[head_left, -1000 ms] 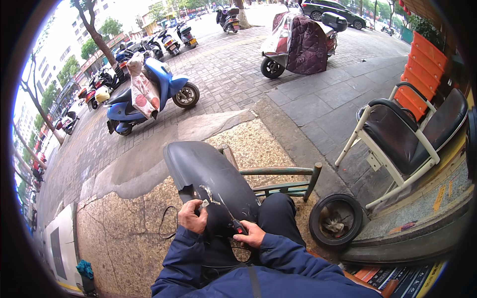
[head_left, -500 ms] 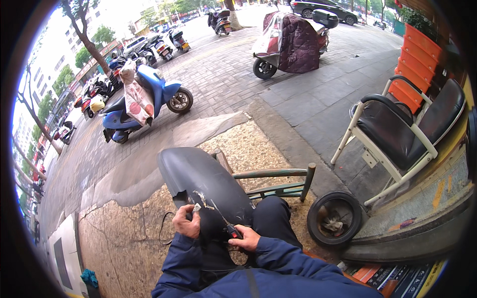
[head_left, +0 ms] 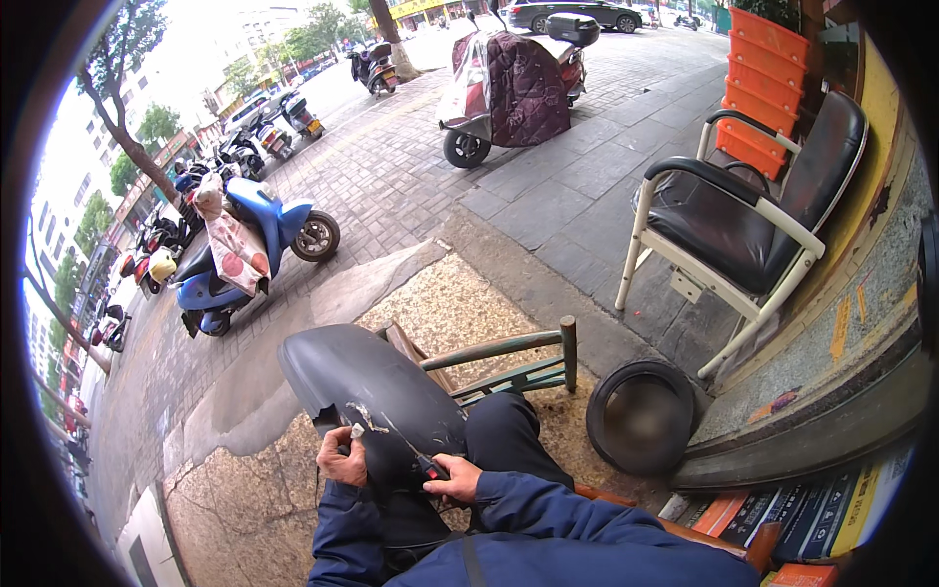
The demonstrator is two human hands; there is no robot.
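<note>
Across my lap lies a large black curved shell, looking like a scooter body panel. Its near left edge is jagged, and a pale rough seam runs over the surface. My left hand is closed at that broken edge, pinching a small whitish piece. In my right hand is a soldering iron, with a dark handle, a red switch and a thin metal shaft. The shaft points up and left toward the seam; whether its tip touches the shell I cannot tell.
A low wooden-framed chair stands just beyond the shell. To the right are a small tyre, a black padded armchair and stacked orange crates. A blue scooter and a covered one are parked ahead.
The whole view has shifted, so surroundings sit further left and the armchair shows more fully. Both hands keep their grips; the iron's shaft now lies lower against the shell, nearer the seam's end.
</note>
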